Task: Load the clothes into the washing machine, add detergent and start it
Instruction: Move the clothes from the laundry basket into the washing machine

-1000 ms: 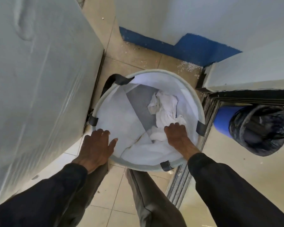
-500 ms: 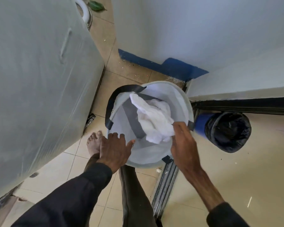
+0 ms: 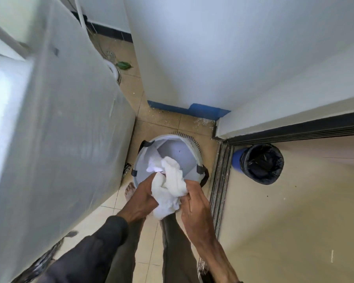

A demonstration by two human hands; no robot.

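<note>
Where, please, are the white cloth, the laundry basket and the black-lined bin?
white cloth [image 3: 172, 188], head view, middle of the bundle.
laundry basket [image 3: 180, 154], head view, bare inner wall.
black-lined bin [image 3: 262, 163], head view, black liner inside.

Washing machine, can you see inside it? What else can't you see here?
1. Washing machine, head view: its top is blurred and cut off by the left edge, so the inside is hidden.
2. White clothes: bunched up between the left hand and right hand; what kind cannot be told.
3. Basket: clothes and hands cover its near part; anything left there is hidden.
4. Detergent: none in view.
</note>
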